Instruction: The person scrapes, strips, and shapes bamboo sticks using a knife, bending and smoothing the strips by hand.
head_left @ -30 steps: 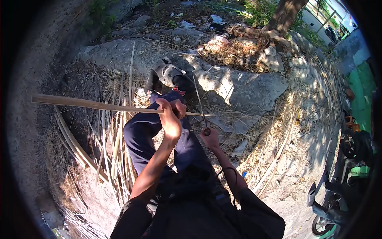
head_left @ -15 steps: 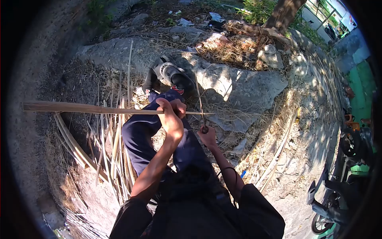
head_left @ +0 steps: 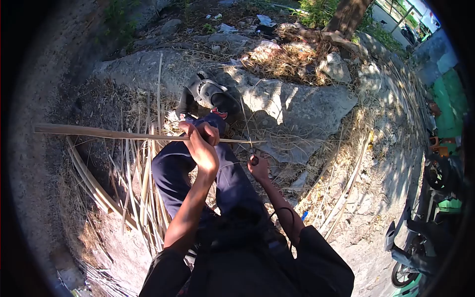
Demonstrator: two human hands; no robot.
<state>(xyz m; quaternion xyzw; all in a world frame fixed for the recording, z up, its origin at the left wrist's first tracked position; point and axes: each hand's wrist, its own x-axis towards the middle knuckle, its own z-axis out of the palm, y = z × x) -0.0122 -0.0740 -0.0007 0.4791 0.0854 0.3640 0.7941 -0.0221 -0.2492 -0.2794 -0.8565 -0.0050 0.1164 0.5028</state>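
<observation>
A long flat wooden strip (head_left: 99, 132) lies level across my thighs, wide at its far left end and narrowing to a point on the right. Around its narrower part my left hand (head_left: 202, 146) is closed, above my left knee. My right hand (head_left: 258, 168) is closed on the dark handle of a thin-bladed knife (head_left: 246, 116), whose blade points up and away from me. Blade and strip cross near the strip's tip, just above my right fist. Whether they touch I cannot tell.
Pale strips (head_left: 146, 198) lie in a pile left of my legs. A grey and black shoe (head_left: 213, 95) rests by a large flat rock (head_left: 297, 109). More strips (head_left: 349, 190) lie at right. A motorbike (head_left: 418, 247) stands at far right, a tree trunk (head_left: 346, 20) at the top.
My left hand has shifted a little to the left along the strip. The strip moved left, then slightly back right. The knife remains in my right hand.
</observation>
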